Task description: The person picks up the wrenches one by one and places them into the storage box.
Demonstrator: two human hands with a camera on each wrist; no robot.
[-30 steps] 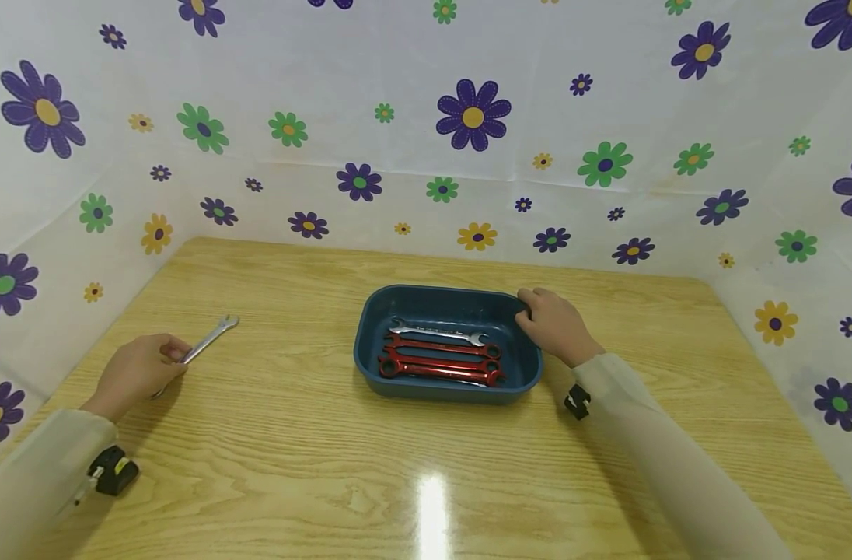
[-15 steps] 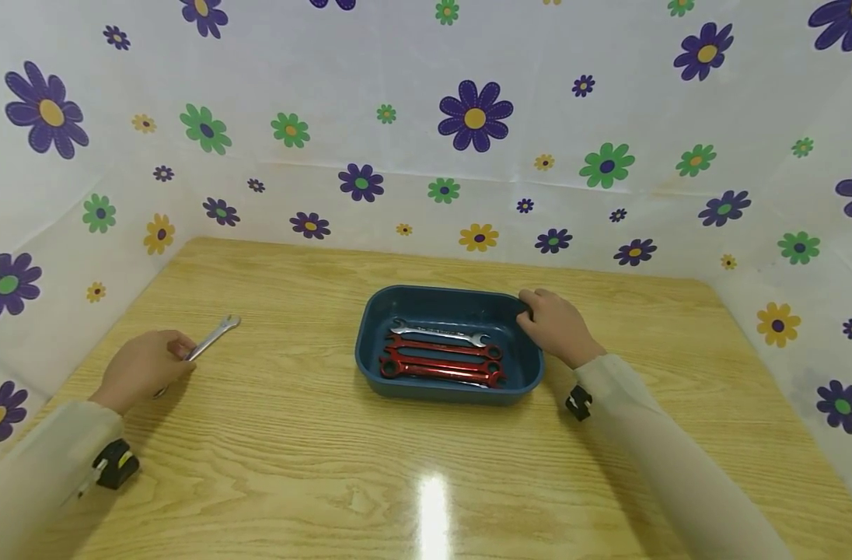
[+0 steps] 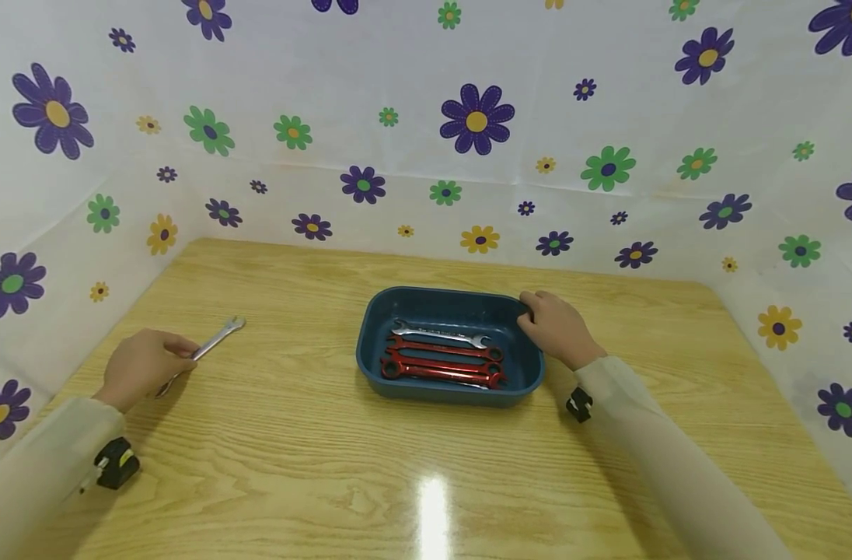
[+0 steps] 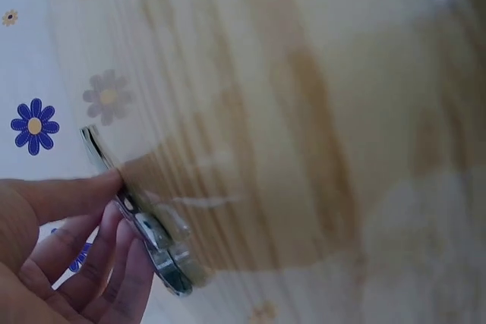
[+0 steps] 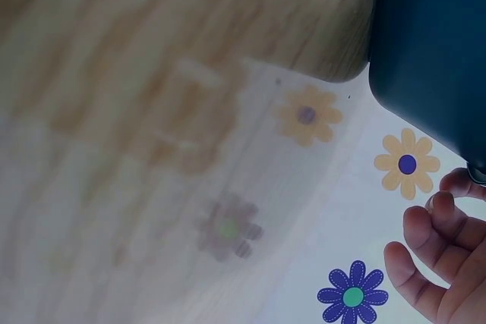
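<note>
At the left of the table my left hand (image 3: 143,365) pinches a silver wrench (image 3: 218,337) between thumb and fingertips. One jawed end of the wrench points away to the back right; its near end shows below the hand. In the left wrist view the wrench (image 4: 144,221) appears edge-on, close against its reflection in the tabletop. My right hand (image 3: 557,328) grips the back right corner of a dark blue bin (image 3: 443,395), thumb on the inner side and fingers at the outside. Inside lie another silver wrench (image 3: 441,334) and several red wrenches (image 3: 443,364), roughly side by side.
The wood-grain table (image 3: 314,467) is glossy, with a bright light reflection near the front. White cloth (image 3: 398,70) printed with flowers stands along the back and both sides. A black wrist camera (image 3: 116,463) is strapped at the left sleeve.
The fingers of my left hand have drawn together on the silver wrench and shifted slightly along it. The wrench, the bin and my right hand stay nearly where they were; the head view shifts a little.
</note>
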